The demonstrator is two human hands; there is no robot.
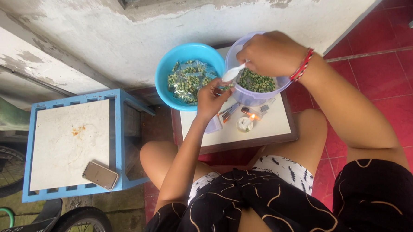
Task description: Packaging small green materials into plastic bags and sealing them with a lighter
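Right hand (271,53) grips a white spoon (232,73) over the lilac bowl (256,96); left hand (211,99) pinches a small bag (224,86).

The person wears a black top (285,210) printed with thin, curved tan lines, loose across the lower middle of the frame, and its short sleeve (381,192) covers the upper arm at the lower right. Below the top's hem shows a strip of white shorts (283,168) patterned with small black feather-like marks. Both forearms and both knees are bare. On the right wrist, in the upper right of centre, sits a thin bracelet (302,65) of red cord with a paler strand beside it. The left hand (210,99) and right hand (268,53) carry no rings that can be made out.
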